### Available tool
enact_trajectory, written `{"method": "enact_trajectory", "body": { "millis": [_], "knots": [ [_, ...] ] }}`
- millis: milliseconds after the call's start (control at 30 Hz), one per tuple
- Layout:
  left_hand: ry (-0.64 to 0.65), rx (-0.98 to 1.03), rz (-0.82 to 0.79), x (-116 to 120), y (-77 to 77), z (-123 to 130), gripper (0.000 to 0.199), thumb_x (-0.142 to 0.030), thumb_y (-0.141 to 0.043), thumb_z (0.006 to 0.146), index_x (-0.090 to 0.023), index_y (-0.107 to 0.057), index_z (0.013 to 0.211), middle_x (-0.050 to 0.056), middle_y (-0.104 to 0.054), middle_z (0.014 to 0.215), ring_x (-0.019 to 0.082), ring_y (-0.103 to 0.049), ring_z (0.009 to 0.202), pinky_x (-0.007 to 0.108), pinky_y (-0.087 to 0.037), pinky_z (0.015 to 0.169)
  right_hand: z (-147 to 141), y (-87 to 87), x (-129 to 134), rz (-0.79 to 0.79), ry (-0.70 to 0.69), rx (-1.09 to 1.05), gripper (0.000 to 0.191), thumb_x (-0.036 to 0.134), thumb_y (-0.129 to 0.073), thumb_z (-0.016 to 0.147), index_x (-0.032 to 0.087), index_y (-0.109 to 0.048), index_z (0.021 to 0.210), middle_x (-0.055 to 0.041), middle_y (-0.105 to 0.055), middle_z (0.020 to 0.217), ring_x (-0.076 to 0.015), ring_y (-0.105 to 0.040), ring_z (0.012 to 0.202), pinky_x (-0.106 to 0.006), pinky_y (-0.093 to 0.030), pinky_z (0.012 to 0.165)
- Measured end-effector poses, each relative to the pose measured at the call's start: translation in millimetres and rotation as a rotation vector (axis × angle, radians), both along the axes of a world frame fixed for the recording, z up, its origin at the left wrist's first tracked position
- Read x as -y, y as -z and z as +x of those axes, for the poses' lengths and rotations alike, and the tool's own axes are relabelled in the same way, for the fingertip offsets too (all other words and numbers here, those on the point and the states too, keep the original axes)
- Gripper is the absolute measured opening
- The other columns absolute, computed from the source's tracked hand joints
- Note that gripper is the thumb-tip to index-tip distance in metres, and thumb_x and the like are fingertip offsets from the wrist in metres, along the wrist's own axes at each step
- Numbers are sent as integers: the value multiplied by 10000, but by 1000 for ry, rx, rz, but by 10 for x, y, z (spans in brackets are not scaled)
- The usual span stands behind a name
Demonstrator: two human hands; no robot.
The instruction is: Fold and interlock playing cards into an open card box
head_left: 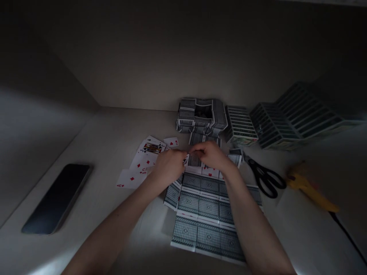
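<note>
My left hand (170, 165) and my right hand (210, 154) meet at the far end of a stepped structure made of playing cards (208, 207). Fingers of both hands are pinched together around the edge of a playing card (195, 159) with its patterned back showing. Exactly how the fingertips grip it is partly hidden. Below the right wrist, a red-suited card face (210, 172) shows in the structure. To the left of my left hand lie several loose face-up cards (139, 162), including a jack of spades (153, 146) and an ace of diamonds (130, 178).
A hollow card-built piece (187, 110) stands by the back wall, beside stepped card structures (241, 124). Black-handled scissors (265, 177) and a yellow glue gun (311, 187) with a cord lie right. A dark phone (57, 198) rests at left.
</note>
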State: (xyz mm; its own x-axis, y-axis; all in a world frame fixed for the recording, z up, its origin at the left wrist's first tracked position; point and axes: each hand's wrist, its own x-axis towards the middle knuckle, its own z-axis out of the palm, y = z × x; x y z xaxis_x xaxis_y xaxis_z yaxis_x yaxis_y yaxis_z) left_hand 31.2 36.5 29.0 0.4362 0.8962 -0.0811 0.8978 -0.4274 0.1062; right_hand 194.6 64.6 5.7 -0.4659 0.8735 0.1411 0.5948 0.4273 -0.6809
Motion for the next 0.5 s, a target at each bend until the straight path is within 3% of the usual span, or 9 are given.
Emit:
{"method": "enact_trajectory", "body": {
  "millis": [500],
  "knots": [
    [-41,32,-48,-21,9,-6,274,-152,-378,774,-198,-630,870,75,-664,800,214,-615,757,290,-424,629,-10,-15,7,-1,23,33,327,12,-473,656,200,-700,798,3,-699,736,-127,-621,680,-196,-416,599]
  ]
}}
